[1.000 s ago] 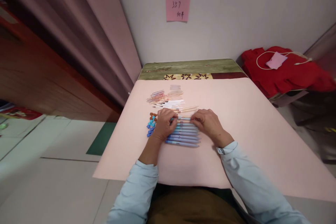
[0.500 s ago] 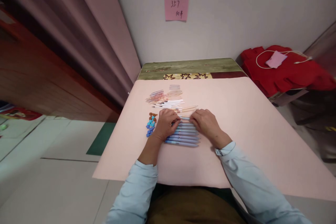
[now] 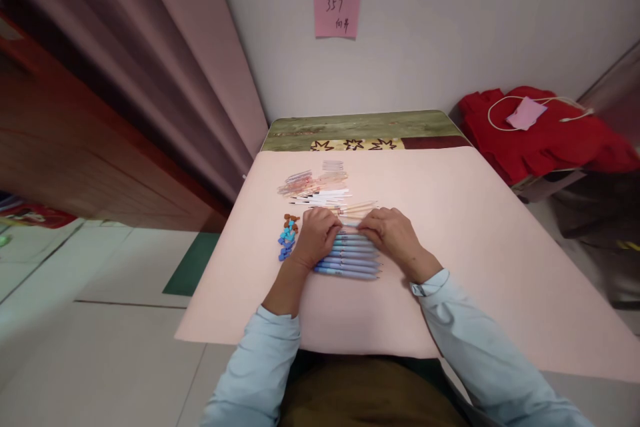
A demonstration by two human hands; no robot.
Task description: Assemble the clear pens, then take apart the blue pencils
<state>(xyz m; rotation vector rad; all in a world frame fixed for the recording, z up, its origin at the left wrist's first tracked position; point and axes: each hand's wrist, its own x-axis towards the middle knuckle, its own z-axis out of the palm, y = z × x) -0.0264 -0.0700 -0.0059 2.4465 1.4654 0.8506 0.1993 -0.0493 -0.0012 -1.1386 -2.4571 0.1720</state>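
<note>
My left hand (image 3: pixel 319 235) and my right hand (image 3: pixel 389 233) are close together over the pink sheet, fingertips pinched on the two ends of one slim light-blue pen (image 3: pixel 349 227). Just below it lies a neat row of blue and lilac pens (image 3: pixel 350 263), their tips pointing right; my left hand covers part of their left ends. Above my hands rest several beige pens (image 3: pixel 363 207). Small brown, light-blue and dark-blue pen parts (image 3: pixel 288 235) sit in a cluster left of my left hand.
Farther back lie white refills with dark tips (image 3: pixel 323 197), pinkish clear tubes (image 3: pixel 307 183) and small clear pieces (image 3: pixel 333 165). The pink sheet (image 3: pixel 475 267) covers most of the table. A red cloth (image 3: pixel 545 140) with a white cable is at the right; a curtain (image 3: pixel 200 47) hangs left.
My right hand has shifted slightly left, nearer my left hand, narrowing the gap along the pen. The rows and piles have not moved.
</note>
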